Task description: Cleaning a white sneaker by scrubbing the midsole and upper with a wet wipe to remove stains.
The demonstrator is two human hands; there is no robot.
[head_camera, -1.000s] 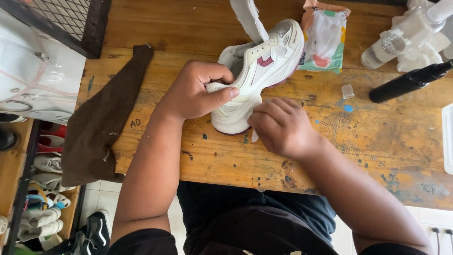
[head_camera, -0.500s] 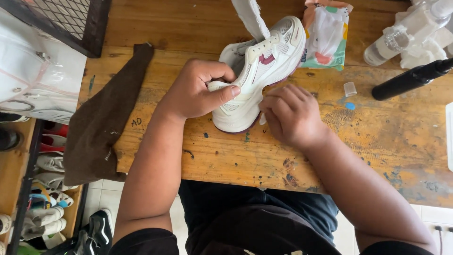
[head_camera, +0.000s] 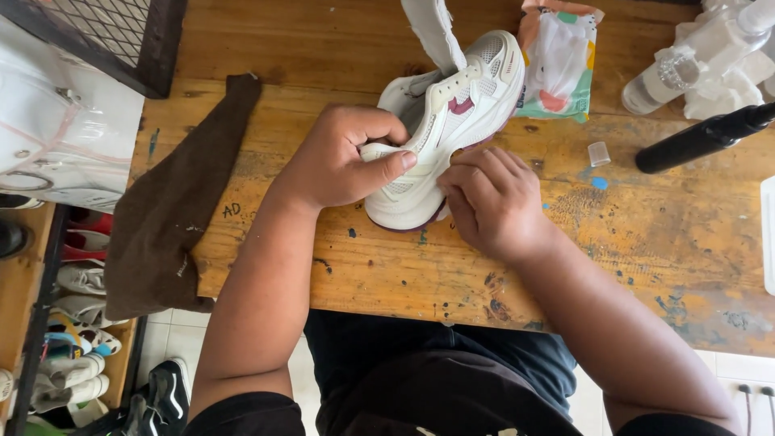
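— What is the left hand (head_camera: 335, 161) doing?

— It is clamping the heel end of a white sneaker (head_camera: 452, 113) with dark red accents. The thumb is pressing across the side of the shoe and the other fingers are curling over its collar, so the grip is closed firmly on the sneaker.

— And the right hand (head_camera: 492, 202)?

— It is lying just right of that grip, fingers bunched together and pressing against the shoe's sole edge near the middle. Whether it is pinching a wipe or cloth I cannot tell; the fingertips are hiding whatever is under them.

— Where is the sneaker sitting?

— It is tilting on its side on the worn wooden table (head_camera: 646, 226), heel in the grip and toe pointing up and away to the right, tongue standing open above the grip.

— What is lying around it?

— Just past the toe, a soft pack of wipes (head_camera: 557, 64) is lying. Further right of the grip, a clear bottle (head_camera: 686, 69) and a black bottle (head_camera: 702, 137) are lying well apart from the hands, with a small clear cap (head_camera: 598, 153) between them and the right hand. Left of the grip, a brown cloth (head_camera: 178, 202) is hanging over the table edge.
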